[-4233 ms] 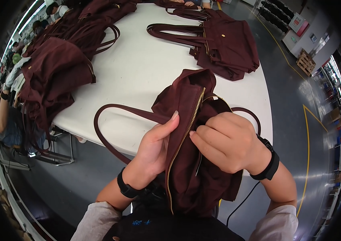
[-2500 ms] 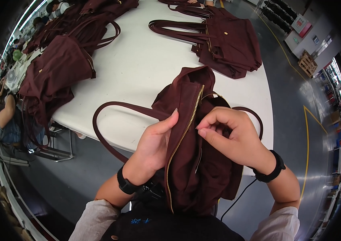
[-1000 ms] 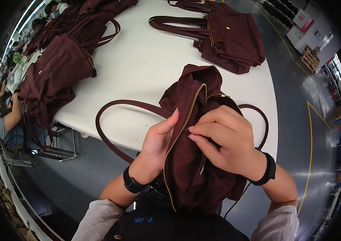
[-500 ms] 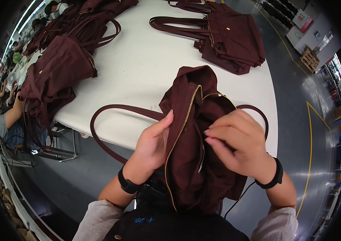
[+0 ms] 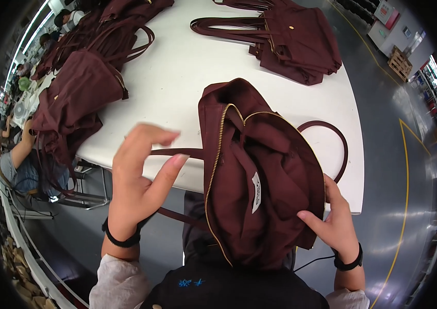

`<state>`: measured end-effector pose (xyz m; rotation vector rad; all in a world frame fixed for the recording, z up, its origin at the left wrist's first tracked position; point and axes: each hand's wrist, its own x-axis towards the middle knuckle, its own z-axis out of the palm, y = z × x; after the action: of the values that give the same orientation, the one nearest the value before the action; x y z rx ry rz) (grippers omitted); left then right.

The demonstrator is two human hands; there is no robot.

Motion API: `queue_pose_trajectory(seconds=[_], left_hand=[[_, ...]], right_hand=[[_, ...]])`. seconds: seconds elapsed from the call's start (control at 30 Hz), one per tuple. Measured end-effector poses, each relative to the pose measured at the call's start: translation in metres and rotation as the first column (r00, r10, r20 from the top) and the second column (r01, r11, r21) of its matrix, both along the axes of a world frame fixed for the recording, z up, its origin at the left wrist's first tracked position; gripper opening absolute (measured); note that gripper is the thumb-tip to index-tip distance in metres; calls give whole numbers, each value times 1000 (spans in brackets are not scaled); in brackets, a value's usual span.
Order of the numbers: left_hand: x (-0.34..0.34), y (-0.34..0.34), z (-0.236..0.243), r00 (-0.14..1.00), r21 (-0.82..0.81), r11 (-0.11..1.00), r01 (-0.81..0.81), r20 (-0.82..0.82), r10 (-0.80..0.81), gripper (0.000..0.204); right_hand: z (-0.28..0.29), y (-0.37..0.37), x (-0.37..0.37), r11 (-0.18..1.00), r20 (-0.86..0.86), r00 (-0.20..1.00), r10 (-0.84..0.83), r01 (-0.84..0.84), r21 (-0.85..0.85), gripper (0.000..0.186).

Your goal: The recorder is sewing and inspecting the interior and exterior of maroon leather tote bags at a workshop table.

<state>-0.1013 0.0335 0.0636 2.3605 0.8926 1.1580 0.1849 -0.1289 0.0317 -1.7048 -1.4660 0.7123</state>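
A maroon fabric bag rests upright at the table's near edge and against my front, its gold-toothed zipper spread wide. Inside, a white label shows on the lining. My right hand grips the bag's right side, thumb inside the opening and fingers around the outside. Off to the left of the bag, my left hand is raised with thumb and fingers apart, holding nothing. One bag strap passes behind that hand; another strap loops out at the right.
The white table carries a maroon bag pile at the far right and more maroon bags at the left. A co-worker's arm reaches to the left bags. Grey floor lies to the right.
My left hand has let go of the bag's left edge and moved left. My right hand has moved from the middle to the bag's right edge. The opening is wider, exposing the label.
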Motion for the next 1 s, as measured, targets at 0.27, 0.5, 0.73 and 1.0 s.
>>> queue_pose_trajectory(seconds=[0.27,0.5,0.73,1.0], left_hand=[[53,28,-7,917,135,991,8,-396,46,86],[19,55,-16,949,-432,890,-146,-316,2,103],[4,33,-28,985,-629,773,82,171,34,62],[43,-18,-57,691,-733,643,220,583,428,63]], right_hand=[[1,7,1,991,188,982,21,-45,124,40],[47,58,30,872,548,835,-55,-227,434,26],[103,130,37,582,717,689,-104,-542,606,24],[78,143,50,738,745,643,-180,-412,534,30]])
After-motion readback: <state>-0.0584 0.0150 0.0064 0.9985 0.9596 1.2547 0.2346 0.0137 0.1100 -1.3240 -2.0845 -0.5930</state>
